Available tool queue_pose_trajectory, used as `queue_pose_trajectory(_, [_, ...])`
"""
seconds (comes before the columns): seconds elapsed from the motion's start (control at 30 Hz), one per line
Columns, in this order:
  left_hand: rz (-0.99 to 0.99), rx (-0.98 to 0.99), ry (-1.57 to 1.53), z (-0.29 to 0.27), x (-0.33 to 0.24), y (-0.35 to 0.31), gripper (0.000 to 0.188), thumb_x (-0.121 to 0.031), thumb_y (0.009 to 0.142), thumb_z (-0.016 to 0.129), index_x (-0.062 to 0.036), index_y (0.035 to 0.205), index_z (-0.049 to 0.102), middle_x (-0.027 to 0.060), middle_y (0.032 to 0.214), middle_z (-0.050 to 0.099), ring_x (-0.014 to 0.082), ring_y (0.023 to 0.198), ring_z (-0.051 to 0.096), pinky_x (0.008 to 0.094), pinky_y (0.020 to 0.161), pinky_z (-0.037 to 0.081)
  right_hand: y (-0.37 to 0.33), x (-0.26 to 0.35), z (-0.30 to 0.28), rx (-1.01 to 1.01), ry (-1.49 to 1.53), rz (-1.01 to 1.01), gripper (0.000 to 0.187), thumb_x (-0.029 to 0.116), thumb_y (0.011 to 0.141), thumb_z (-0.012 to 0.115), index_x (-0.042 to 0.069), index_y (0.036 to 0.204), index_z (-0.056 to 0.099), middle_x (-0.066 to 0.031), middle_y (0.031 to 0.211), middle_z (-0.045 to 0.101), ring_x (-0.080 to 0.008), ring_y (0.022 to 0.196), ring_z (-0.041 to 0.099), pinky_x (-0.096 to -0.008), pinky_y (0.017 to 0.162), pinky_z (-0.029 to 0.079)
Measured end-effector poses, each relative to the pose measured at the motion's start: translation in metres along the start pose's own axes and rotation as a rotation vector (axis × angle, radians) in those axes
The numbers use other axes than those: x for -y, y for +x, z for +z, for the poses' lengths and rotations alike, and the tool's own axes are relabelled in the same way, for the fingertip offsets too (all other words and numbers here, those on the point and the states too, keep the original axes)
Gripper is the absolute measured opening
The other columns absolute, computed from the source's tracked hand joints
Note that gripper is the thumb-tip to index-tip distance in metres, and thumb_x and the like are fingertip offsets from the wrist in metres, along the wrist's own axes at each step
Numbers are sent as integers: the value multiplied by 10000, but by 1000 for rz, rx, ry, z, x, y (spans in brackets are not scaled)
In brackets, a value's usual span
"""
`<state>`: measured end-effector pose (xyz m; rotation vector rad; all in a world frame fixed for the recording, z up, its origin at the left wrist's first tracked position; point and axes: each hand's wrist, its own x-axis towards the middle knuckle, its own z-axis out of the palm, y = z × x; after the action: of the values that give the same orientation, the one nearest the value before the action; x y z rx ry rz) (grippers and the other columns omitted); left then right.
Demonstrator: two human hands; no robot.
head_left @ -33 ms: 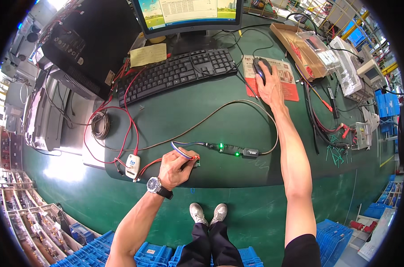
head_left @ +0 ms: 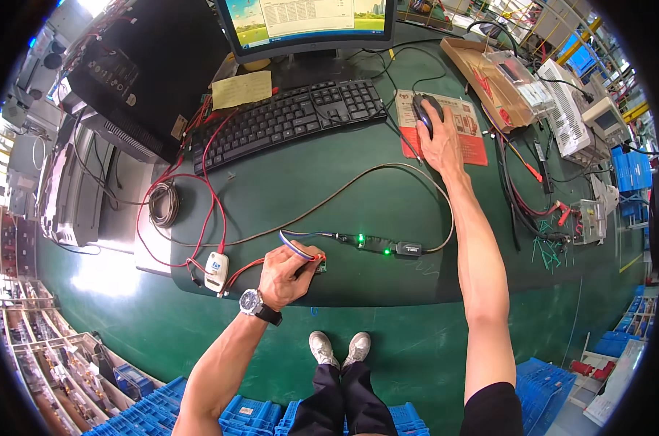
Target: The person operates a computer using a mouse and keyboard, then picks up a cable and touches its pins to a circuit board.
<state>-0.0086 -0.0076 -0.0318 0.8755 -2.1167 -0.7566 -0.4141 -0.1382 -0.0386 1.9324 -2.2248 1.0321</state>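
Note:
My left hand (head_left: 287, 274) is closed in a pinch at the near edge of the bench, on a wired connector (head_left: 318, 257) against a small green circuit board (head_left: 323, 267). My fingers cover most of both. Blue and white wires (head_left: 298, 246) loop from there to a black adapter (head_left: 379, 243) with lit green lights. Red wires lead left to a white programmer box (head_left: 216, 271). My right hand (head_left: 442, 144) rests over a black computer mouse (head_left: 423, 114), fingers wrapped along it, on a red and white printed sheet (head_left: 474, 150).
A black keyboard (head_left: 286, 123) lies below a lit monitor (head_left: 307, 45). A black computer case (head_left: 137, 80) stands left beside a coiled cable (head_left: 164, 204). To the right are a cardboard tray (head_left: 456, 54), loose leads and scattered green sticks (head_left: 551, 251). Blue crates (head_left: 249, 416) sit around my feet.

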Motion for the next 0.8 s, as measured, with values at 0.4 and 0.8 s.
queue_pose_trajectory(0.4, [11, 4, -7, 0, 2, -1, 257, 104, 803, 746, -61, 999, 734, 82, 977, 800, 283, 816, 751, 370, 720, 601, 0, 1, -1, 8, -8, 11, 507, 273, 1022, 629, 160, 1512, 565, -285, 1352, 537, -521, 1184, 616, -564, 1001, 545])
queue_pose_trajectory(0.8, [23, -9, 11, 1, 1, 0, 258, 100, 799, 744, -69, 995, 751, 73, 960, 792, 282, 803, 744, 371, 705, 590, 1, 1, -3, 26, -14, 18, 524, 284, 1025, 627, 159, 1528, 543, -297, 1388, 527, -531, 1225, 599, -551, 1038, 533])
